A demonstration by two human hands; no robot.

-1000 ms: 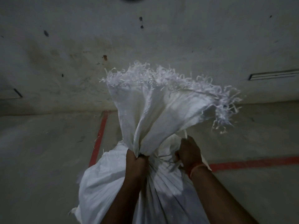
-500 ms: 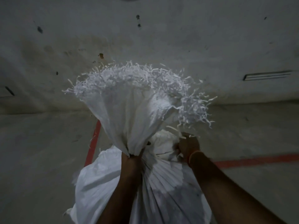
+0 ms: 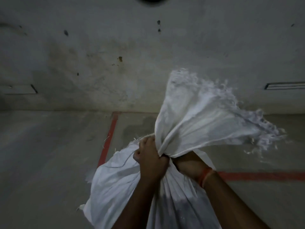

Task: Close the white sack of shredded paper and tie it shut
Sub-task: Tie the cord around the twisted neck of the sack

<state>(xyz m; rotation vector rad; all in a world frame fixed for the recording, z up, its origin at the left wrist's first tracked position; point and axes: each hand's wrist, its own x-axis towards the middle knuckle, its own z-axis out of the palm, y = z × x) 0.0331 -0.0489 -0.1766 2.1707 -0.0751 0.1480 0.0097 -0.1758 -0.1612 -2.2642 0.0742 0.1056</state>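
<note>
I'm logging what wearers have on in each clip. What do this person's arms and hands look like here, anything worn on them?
Both forearms are bare, with no sleeves in view and no gloves on the left hand or right hand. The only thing worn is an orange-red thread band around the right wrist. No watch or rings can be made out in the dim light.

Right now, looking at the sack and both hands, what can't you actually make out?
- Head view: shredded paper, hidden inside the white sack.
- Right hand: fingers tucked under the gathered neck.
- Left hand: whether it holds a tie string; too dim to tell.
- Frayed top edge: motion-blurred.
- Sack bottom: cut off by the lower edge.
</note>
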